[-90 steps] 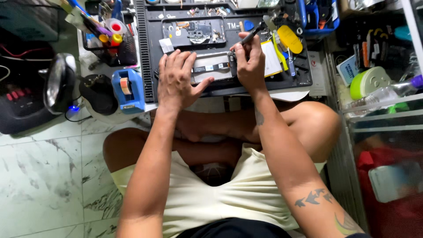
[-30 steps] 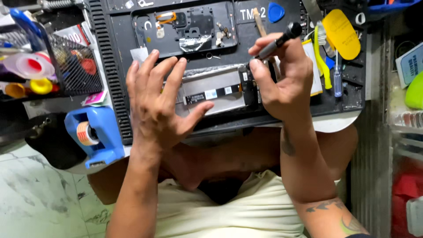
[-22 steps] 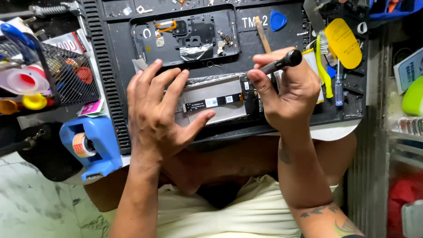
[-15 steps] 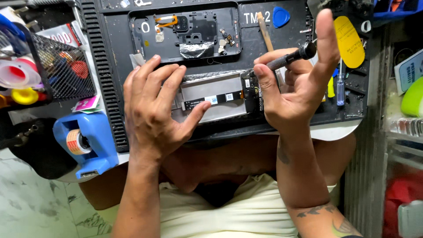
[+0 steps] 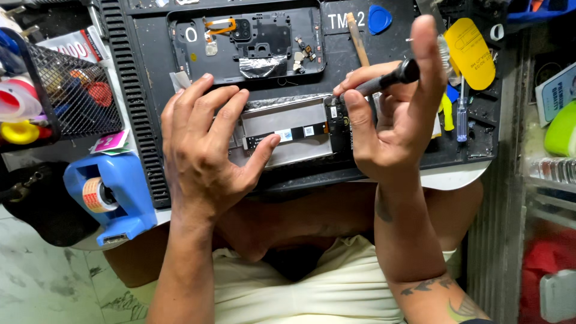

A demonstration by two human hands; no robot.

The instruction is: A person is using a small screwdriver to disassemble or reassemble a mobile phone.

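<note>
Lying flat on the dark work mat, the opened phone body has its long axis running left to right, with its right end under the tip of the screwdriver. The left hand presses on its left part: four fingers are spread and lie flat over that end, and the thumb touches the lower edge of the silver plate. This hand covers the left end of the phone, so it cannot be made out.

The right hand holds a black screwdriver between thumb and middle finger, while the index finger stands straight up, away from the handle. The screwdriver is tilted; its handle points up and to the right, and its tip points down and to the left, to the upper right corner of the phone body. The tip itself is too small to see clearly.

Beyond the fingers of both hands lies a black phone back cover, long axis also left to right. To the right of the raised index finger there is a yellow oval tag with small print, and above it a blue triangular pick. Left of the left hand's fingers stands a blue tape dispenser and a black wire basket, cut off by the picture edge.
</note>
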